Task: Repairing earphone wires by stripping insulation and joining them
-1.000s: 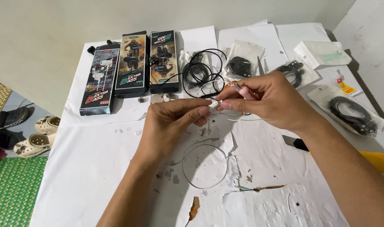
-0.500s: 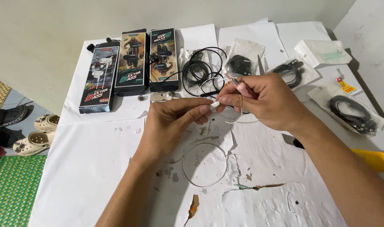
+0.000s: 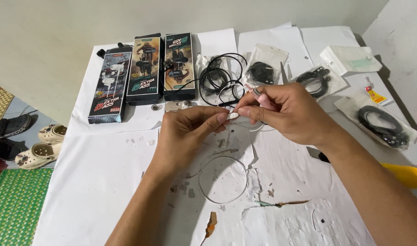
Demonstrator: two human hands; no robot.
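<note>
Head view: left hand (image 3: pixel 190 130) pinches small white plug (image 3: pixel 233 116); right hand (image 3: pixel 283 111) pinched on its far end. Best keep both pinches close, white cable (image 3: pixel 222 180) slack.

Soft, even daylight fills the room, bright without harshness. Under the left hand (image 3: pixel 190 130) and right hand (image 3: pixel 286 111) lie only faint, diffuse shadows on the white table (image 3: pixel 94 182). Plastic bags (image 3: pixel 377 118) beyond the fingers catch mild glare. Focus is sharp at the fingertips; the edges bend slightly outward, wide-angle
</note>
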